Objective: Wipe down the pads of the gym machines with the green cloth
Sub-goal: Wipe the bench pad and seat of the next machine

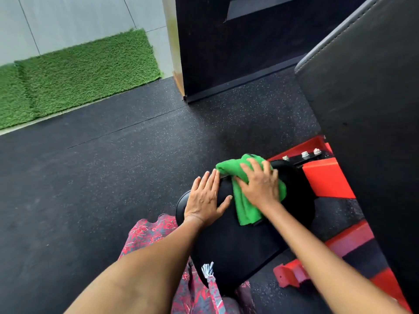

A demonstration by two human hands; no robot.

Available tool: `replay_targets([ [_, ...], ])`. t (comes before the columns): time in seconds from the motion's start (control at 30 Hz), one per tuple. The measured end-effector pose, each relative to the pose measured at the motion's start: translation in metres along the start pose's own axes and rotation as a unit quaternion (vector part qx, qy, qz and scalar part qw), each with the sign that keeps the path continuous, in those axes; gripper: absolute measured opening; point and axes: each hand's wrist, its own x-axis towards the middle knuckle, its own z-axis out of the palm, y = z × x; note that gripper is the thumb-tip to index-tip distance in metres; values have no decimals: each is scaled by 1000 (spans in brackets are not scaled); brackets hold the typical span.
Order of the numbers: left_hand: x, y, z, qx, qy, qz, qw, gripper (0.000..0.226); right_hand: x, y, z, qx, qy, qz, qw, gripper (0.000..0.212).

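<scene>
Two bare forearms enter from the bottom of the frame, over a red-patterned garment [156,232]. Right of centre, the right hand [260,184] presses the green cloth [244,200] onto the seat pad [238,245], fingers spread and lightly curled over the bunched, fuzzy fabric. The left hand [205,199] lies flat, fingers straight, steadying the pad's rounded edge. Smooth black vinyl probably wipes best with firm overlapping strokes. A stitched back pad [367,91] rises at upper right beside the red steel frame [326,180].
</scene>
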Motion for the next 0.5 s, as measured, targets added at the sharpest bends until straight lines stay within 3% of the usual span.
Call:
replay_targets([
  [0.1, 0, -1, 2, 3, 9, 2, 1000, 76, 21, 36, -7, -2, -31, 99, 995, 48],
  [0.2, -1, -2, 6, 2, 25, 5, 1000, 76, 22, 17, -12, 17, -16, 172, 985, 48],
  [0.37, 1, -2, 6, 11, 46, 17, 999, 72, -9, -41, -4, 29, -25, 81, 996, 50],
  [0.43, -1, -4, 6, 4, 55, 12, 998, 70, -2, -23, -6, 14, -40, 20, 999, 49],
  [0.5, -2, -4, 5, 2, 50, 8, 999, 70, 11, 7, -9, -18, -61, 34, 997, 48],
])
